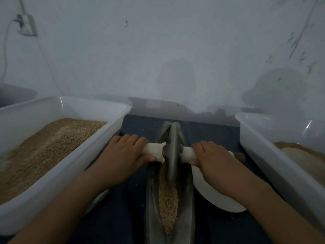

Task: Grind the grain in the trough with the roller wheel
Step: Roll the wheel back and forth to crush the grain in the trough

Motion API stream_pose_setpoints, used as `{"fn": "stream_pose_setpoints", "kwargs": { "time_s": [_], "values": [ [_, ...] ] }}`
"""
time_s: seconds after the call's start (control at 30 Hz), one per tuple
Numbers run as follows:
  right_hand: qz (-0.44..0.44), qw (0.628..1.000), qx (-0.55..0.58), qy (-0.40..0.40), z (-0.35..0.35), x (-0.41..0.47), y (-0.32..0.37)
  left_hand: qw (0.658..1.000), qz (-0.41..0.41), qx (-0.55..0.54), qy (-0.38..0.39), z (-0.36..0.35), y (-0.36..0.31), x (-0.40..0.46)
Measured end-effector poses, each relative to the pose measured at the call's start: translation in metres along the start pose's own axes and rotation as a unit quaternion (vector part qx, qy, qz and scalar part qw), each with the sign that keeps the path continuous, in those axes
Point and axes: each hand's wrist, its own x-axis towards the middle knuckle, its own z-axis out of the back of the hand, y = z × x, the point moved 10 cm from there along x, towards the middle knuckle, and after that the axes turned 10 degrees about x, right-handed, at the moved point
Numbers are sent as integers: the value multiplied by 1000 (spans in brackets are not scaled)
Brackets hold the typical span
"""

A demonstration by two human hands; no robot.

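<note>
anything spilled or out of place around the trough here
A little. A few loose grains lie scattered on the dark cloth past the far end of the trough, outside it. Otherwise the roller wheel sits upright in the trough, the left hand and right hand gripping its handles.

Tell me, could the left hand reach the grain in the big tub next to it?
Probably yes. The left hand grips the roller handle right beside the tub, which is open on top with grain heaped inside. Nothing lies between them, but the hand must let go first.
</note>
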Motion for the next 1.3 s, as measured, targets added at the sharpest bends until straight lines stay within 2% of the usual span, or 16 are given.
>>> {"fn": "stream_pose_setpoints", "kwargs": {
  "time_s": [0.17, 0.23, 0.27, 0.33, 0.4, 0.47, 0.57, 0.63, 0.7, 0.77, 0.9, 1.03, 1.13, 1.2, 1.3],
  "values": [
    [44, 991, 45, 115, 13, -28, 22, 976, -93, -135, 147, 6, -10, -24],
    [53, 986, 55, 146, 17, -38, 27, 966, -108, -168, 163, 14, -11, -29],
    [58, 988, 55, 135, 17, -38, 27, 966, -108, -169, 165, 14, -11, -29],
    [44, 991, 59, 113, 16, -34, 24, 974, -97, -139, 151, 11, -10, -25],
    [17, 994, 65, 86, 10, -23, 15, 990, -72, -72, 101, 8, -9, -17],
    [-8, 995, 79, 60, 4, -8, 3, 999, -18, -14, 34, 5, -4, -8],
    [-19, 999, 29, -11, 2, 7, -10, 998, 56, -2, -21, 0, 2, 1],
    [-15, 999, 9, -36, 1, 9, -12, 998, 64, 9, -18, -4, 3, 3],
    [-10, 1000, 9, -25, 1, 6, -8, 999, 37, 16, -13, -3, 2, 4],
    [5, 1000, 9, 12, 2, 0, 1, 1000, -6, 4, 1, 1, 0, -1],
    [41, 994, 38, 93, 11, -25, 20, 982, -97, -113, 119, 5, -9, -22],
    [52, 985, 51, 154, 14, -40, 25, 971, -130, -154, 129, 18, -13, -30],
    [30, 989, 73, 127, 9, -30, 18, 980, -100, -124, 119, 11, -10, -22],
    [9, 994, 73, 82, 7, -15, 9, 993, -58, -68, 73, 6, -7, -13],
    [-14, 1000, 13, -1, 4, 3, -3, 1000, 24, -4, -9, -1, 1, 0]
  ]
}}
